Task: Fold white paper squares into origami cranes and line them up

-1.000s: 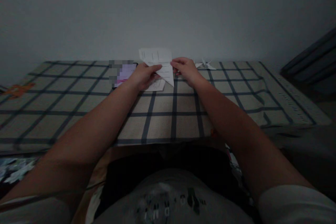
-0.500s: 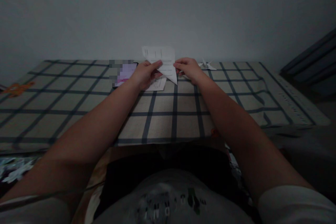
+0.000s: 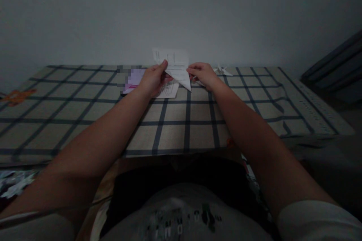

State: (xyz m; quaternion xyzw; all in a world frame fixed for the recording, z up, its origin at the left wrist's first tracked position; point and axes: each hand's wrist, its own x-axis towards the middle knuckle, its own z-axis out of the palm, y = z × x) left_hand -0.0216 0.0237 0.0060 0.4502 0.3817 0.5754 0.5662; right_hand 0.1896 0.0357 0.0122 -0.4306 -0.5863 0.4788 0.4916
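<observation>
head view: left hand (image 3: 153,80) and right hand (image 3: 206,75) pinch the paper (image 3: 178,66)
light, even tension should keep its edges straight.

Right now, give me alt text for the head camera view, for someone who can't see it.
A person's left hand and right hand hold a white printed sheet above a checked tablecloth. Another printed paper lies on the cloth; a folded paper shape sits farther right.

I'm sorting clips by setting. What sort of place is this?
Likely a room in a home, though I can't be sure: a checked tablecloth lies before a plain wall, with a folded paper piece near the far edge.
</observation>
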